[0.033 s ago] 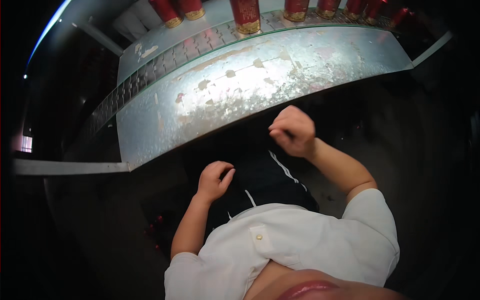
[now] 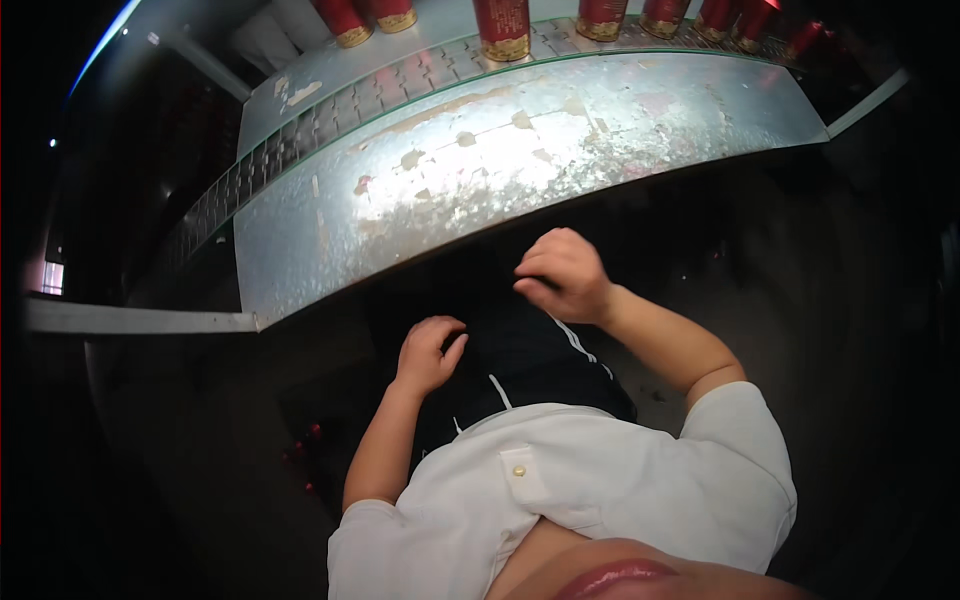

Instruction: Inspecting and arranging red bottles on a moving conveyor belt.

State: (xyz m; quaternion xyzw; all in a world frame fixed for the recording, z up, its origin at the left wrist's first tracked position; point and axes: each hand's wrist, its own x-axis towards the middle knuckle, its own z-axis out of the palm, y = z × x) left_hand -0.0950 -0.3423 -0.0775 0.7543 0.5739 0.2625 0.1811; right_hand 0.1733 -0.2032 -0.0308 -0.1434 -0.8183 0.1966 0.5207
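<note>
My left hand point(image 2: 430, 355) hovers above the dark trousers on my lap, fingers loosely bent, the thumb apart and nothing held. Farther right and a bit higher, my right hand point(image 2: 568, 277) hangs just below the near edge of a worn metal ledge point(image 2: 320, 225). Its fingers curl loosely, with a gap to the thumb and no object between them. Neither hand touches the ledge. Beyond it, a red can with a gold lower band point(image 2: 503, 30) stands on a slatted conveyor point(image 2: 350, 105), its top cut off by the picture's edge.
Several similar red cans point(image 2: 663, 15) stand along the conveyor toward the right. Two more cans point(image 2: 395, 14) are at the far side on the left. Metal bars point(image 2: 140, 318) run out from the ledge's ends. Small red things point(image 2: 305, 440) lie in the dark at lower left.
My right hand has moved slightly left and down toward my body. My left hand is almost where it was. The view has shifted a little; the cans show no clear movement of their own.
</note>
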